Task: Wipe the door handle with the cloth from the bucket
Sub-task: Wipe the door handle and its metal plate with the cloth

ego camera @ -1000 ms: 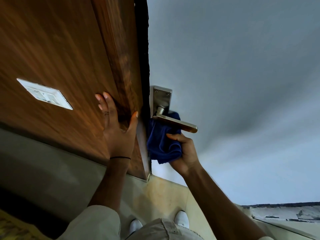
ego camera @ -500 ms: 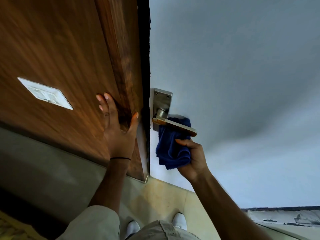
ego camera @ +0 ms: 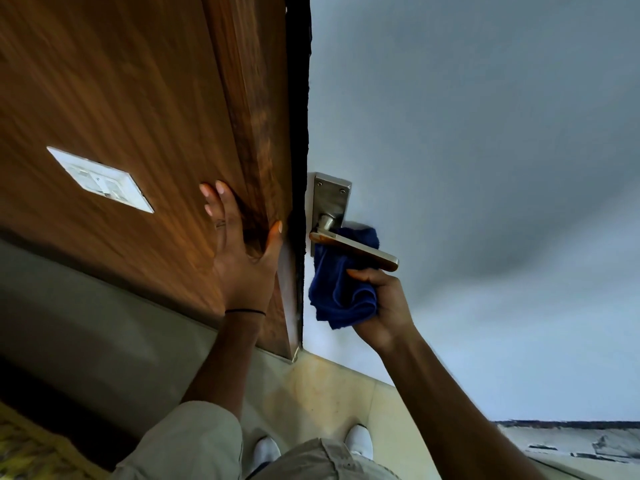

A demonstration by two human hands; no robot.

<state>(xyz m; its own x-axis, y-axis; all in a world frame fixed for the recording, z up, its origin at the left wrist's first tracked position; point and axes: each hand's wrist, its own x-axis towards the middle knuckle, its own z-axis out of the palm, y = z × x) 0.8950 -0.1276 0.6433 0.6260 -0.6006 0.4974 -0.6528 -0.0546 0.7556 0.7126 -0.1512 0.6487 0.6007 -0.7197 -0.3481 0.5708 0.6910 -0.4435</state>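
Observation:
A metal lever door handle [ego camera: 356, 249] on a rectangular backplate [ego camera: 330, 199] is fixed to a pale grey door [ego camera: 485, 168]. My right hand [ego camera: 384, 306] grips a bunched dark blue cloth [ego camera: 341, 289] and presses it up under and behind the lever. My left hand [ego camera: 239, 258] lies flat, fingers spread, on the brown wooden frame [ego camera: 249, 116] left of the handle, holding nothing. No bucket is in view.
A white switch plate [ego camera: 100, 180] sits on the wooden panel [ego camera: 104, 98] to the left. Below are a beige tiled floor [ego camera: 322, 393], my white shoes [ego camera: 360, 439] and light trousers. A grey skirting band [ego camera: 86, 323] runs under the wood.
My right hand has shifted the cloth rightward along the underside of the lever, away from the door's edge. My left hand has stayed on the frame.

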